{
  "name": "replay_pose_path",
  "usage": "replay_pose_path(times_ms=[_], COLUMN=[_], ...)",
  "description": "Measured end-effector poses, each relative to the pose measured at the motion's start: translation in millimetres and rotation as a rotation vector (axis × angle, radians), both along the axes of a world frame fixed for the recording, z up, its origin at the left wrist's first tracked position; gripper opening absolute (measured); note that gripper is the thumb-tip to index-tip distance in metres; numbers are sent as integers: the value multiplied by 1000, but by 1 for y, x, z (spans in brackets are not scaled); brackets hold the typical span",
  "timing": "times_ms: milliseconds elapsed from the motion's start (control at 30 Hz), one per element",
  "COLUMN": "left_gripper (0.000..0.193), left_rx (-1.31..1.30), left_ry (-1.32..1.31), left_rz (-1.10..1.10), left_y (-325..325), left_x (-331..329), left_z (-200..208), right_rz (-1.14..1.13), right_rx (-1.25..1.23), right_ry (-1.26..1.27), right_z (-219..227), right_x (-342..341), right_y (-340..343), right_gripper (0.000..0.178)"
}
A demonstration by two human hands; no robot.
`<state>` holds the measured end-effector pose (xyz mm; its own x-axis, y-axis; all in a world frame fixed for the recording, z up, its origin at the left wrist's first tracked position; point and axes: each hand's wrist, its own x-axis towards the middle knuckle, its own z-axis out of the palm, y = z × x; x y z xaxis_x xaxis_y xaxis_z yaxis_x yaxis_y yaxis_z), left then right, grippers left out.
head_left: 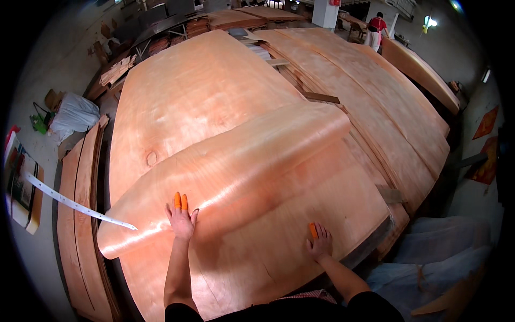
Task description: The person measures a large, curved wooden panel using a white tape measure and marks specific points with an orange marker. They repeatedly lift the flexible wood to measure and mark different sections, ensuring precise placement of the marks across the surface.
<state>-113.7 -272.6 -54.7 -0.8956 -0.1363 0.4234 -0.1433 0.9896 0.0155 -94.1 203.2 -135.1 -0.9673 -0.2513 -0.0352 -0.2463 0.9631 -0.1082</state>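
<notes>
A large thin wood veneer sheet (230,166) is rolled over on itself, its curled fold running from lower left to upper right across the stack. My left hand (183,221) rests on this curl with fingers spread, orange covers on two fingers. Lower right, my right hand (321,244) lies flat on the smooth veneer surface (279,231) near its front edge, one finger covered in orange. Neither hand grips anything. Under and beyond the fold spreads more pale veneer (188,91), marked by a round knot (152,158).
More veneer stacks stand at right (370,102) and along the left wall (75,214). A white perforated strip (80,205) reaches in from the left over the curl. Short wood strips (322,97) jut between stacks. Far off, a person in red (377,27) bends over.
</notes>
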Motion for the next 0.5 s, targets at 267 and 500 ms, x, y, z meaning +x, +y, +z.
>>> replay_pose_path(times_ms=[267, 500], left_gripper=[55, 50], left_rx=[130, 261], left_ry=[-190, 179], left_rz=[72, 9], left_y=[-9, 18], left_x=[-16, 25], left_z=[-4, 26], right_rz=[-5, -1], right_rx=[29, 42], right_ry=[-9, 1], right_z=[-4, 1], right_x=[1, 1], right_y=[2, -1], right_gripper=[64, 62])
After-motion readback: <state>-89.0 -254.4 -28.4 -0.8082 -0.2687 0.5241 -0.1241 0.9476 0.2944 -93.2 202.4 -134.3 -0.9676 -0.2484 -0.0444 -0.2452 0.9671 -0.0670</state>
